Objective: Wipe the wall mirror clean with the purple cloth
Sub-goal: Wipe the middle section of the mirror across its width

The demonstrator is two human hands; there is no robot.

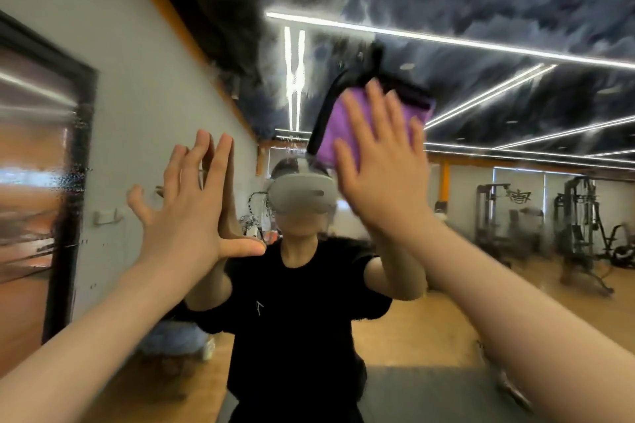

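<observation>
Mirror: the wall mirror (446,233) fills most of my view, its left edge running up beside the grey wall (137,106); reflected in it are me, the gym machines (577,216) and the ceiling light strips.
Cloth: the purple cloth (347,124) lies flat on the glass, high up and right of centre, under my right palm.
Right grip: my right hand (381,165) is spread, fingers straight, pressing the cloth to the glass; nothing curls round it.
Left grip: my left hand (196,206) is released, fingers splayed, fingertips on or just off the glass; I cannot tell which.
Stage: mid-wipe on the upper glass, by my reckoning.
Risk 1: only palm pressure holds the cloth; ease off and it could slide out and drop to the floor.
Risk 2: the cloth's top right edge looks folded, so a stroke may bunch it and leave streaks.
Risk 3: my bare left fingers may print the glass.
Risk 4: my right fingertips overhang the cloth and could smear the glass.
</observation>
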